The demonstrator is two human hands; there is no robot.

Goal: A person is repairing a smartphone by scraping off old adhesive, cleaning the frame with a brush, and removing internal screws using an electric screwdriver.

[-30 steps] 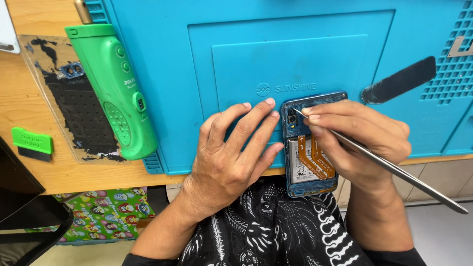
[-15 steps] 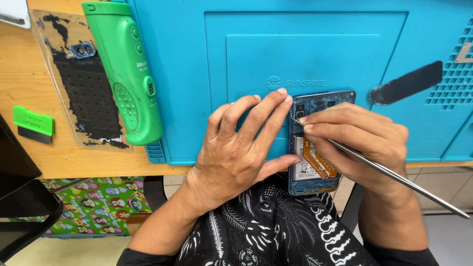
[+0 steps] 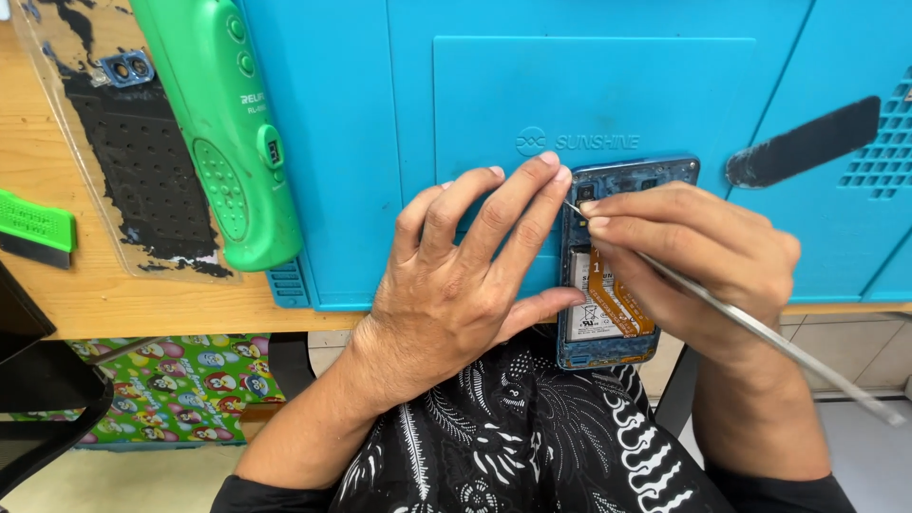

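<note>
An opened blue phone [image 3: 608, 328] with its back off lies on the near edge of a blue work mat [image 3: 380, 142], showing a battery and orange flex cables. My left hand [image 3: 465, 275] rests flat beside it, fingertips pressing the phone's upper left edge. My right hand [image 3: 698, 256] grips a thin metal pry tool [image 3: 769, 337], its tip touching the phone's top left part near the camera area. The tool's handle runs down to the right past my wrist.
A green handheld device [image 3: 228, 133] lies on the mat's left edge. A removed phone back cover [image 3: 133, 161] with black adhesive residue sits on the wooden table. A small green tool [image 3: 33, 223] lies at far left. A black flat spatula [image 3: 807, 142] rests on the mat's right.
The view has moved closer to the phone. My hands keep nearly the same hold; the tool tip stays at the phone's upper left corner.
</note>
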